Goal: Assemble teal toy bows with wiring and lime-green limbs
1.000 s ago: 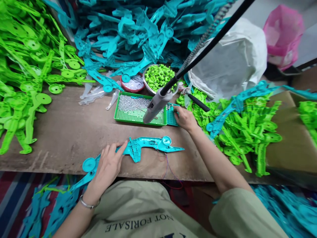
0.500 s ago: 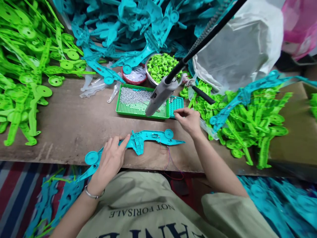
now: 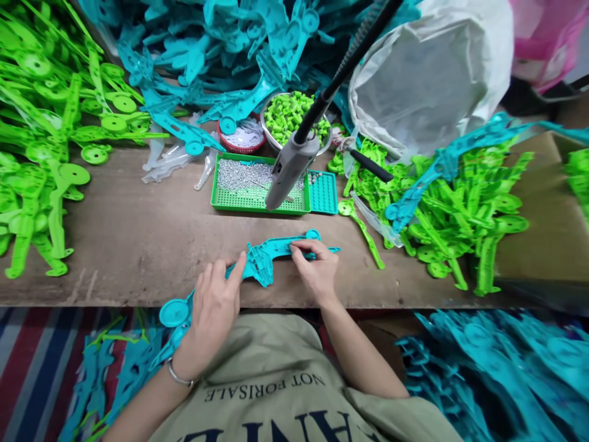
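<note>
A long blue plastic part [image 3: 260,263] with round discs at its ends lies along the table's front edge. My left hand [image 3: 215,304] is closed over its left portion, thumb along the near side, pressing it down. At the right portion, my right hand [image 3: 317,267] has its fingertips pinched together against the part's inner face. Whatever sits between those fingertips is too small or hidden to make out. Beyond both hands stands a green tray [image 3: 260,201] with many small silvery pieces, adjoined by a small blue tray [image 3: 324,195] with a few tiny bits.
A grey power screwdriver [image 3: 292,169] hangs over the green tray. Behind are a bowl of green pieces [image 3: 292,116] and a red basket [image 3: 242,146]. Green parts [image 3: 41,166] are heaped left, more green parts [image 3: 464,215] right, and blue parts [image 3: 221,43] at the back.
My right hand has come from beside the small blue tray down and left to the part's right portion. My left hand stays on the part. The view has shifted slightly.
</note>
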Motion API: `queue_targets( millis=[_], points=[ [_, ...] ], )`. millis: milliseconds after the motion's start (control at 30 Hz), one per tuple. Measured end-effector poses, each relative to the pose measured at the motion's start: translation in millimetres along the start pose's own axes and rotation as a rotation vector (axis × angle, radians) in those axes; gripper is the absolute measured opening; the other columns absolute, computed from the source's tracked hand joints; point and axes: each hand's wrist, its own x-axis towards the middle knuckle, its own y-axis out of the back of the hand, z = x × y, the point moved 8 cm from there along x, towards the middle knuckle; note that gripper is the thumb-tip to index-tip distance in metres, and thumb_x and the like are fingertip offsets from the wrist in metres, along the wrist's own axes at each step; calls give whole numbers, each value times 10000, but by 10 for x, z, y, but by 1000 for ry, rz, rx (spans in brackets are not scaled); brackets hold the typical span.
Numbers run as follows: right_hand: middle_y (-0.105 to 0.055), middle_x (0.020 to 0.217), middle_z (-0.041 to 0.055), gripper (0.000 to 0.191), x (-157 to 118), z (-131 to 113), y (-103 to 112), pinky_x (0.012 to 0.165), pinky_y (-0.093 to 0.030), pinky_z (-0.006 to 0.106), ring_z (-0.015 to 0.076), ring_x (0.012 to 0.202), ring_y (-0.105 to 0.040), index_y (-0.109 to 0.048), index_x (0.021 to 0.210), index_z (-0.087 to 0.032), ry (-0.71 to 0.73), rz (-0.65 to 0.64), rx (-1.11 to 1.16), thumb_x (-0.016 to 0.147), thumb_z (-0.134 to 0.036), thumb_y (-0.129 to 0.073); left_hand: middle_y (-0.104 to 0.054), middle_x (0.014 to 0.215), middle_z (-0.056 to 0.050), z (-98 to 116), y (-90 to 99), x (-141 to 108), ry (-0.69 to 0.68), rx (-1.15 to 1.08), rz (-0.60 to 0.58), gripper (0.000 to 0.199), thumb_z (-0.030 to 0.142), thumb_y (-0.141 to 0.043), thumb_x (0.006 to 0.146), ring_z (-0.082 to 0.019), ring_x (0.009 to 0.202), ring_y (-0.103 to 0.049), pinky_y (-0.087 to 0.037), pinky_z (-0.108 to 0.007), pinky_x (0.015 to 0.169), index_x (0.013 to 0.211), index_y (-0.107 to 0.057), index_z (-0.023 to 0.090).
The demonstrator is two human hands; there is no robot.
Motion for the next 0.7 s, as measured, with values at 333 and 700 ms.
queue_targets(
  millis=[333,700],
  points=[
    [-791,794,31,117,-86,-99,82,764,-613,352,195,751,-742,-780,806,-238,115,111,-114,858,-228,-676,-631,1007,-113,62,125,-12,-23,-8,89,470,49,-535,952,-247,852,-559,-431,-346,701,1410,-587,143],
    [-793,810,31,123,-200,-312,16,774,-586,343,188,757,-746,-760,844,-224,325,163,-298,896,-167,-664,-634,1038,-111,118,185,-29,-21,6,145,461,36,-535,948,-236,877,-563,-412,-332,718,1392,-593,146]
  ],
)
